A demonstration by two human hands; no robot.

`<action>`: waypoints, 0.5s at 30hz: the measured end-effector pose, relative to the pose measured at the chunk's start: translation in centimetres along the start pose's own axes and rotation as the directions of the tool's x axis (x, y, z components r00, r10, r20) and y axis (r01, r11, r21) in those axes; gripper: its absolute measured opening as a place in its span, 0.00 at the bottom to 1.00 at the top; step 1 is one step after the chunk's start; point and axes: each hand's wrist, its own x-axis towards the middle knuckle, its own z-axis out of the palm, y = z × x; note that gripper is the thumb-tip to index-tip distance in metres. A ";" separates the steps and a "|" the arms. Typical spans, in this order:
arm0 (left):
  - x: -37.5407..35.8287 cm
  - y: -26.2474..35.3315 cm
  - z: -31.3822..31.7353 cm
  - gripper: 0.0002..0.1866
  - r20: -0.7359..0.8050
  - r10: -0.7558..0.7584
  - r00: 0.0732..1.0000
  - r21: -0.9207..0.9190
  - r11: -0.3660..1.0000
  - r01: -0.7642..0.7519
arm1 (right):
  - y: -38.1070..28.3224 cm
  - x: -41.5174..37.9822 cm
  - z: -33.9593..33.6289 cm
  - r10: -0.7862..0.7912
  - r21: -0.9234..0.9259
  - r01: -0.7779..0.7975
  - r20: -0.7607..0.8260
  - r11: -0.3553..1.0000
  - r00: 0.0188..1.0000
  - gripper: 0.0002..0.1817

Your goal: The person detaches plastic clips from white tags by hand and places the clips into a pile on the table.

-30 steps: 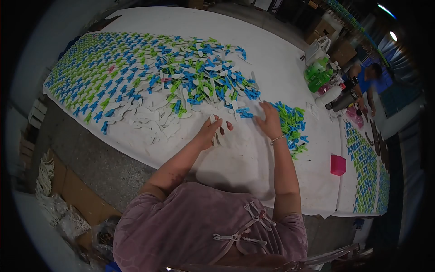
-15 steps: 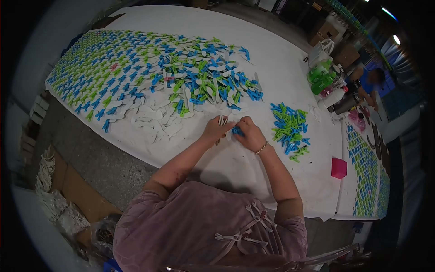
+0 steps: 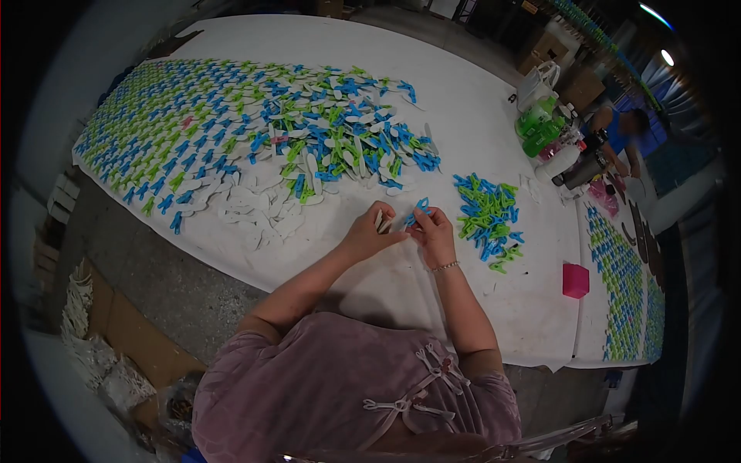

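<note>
Your left hand pinches a few white strips, and your right hand pinches a blue clip at its fingertips, the 2 hands nearly touching over the white-covered table. Beyond your fingers lies a jumble of blue and green clips and white pieces. Just right of them sits a small clip pile. Farther right stand green bottles and a pink box.

One camera on my head, looking forward and down, close over my lap and arms, my left hand and right hand mid-picture, the white table stretching far ahead, round fish-eye edges.
</note>
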 end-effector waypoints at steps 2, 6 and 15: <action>0.0 -0.7 0.6 0.13 -0.010 0.208 0.978 0.344 0.919 -0.192 | 0.8 0.1 0.0 0.012 0.070 -0.011 -0.012 0.998 1.000 0.10; 0.8 -1.9 0.8 0.12 0.066 0.222 0.973 0.543 0.810 -0.222 | 1.7 0.7 -0.9 0.025 0.098 -0.019 -0.052 0.995 0.998 0.10; -0.4 -0.9 -2.0 0.10 0.240 0.166 0.956 0.427 0.867 -0.258 | -5.0 9.8 -12.4 -0.469 -0.563 0.210 -0.365 0.799 0.804 0.17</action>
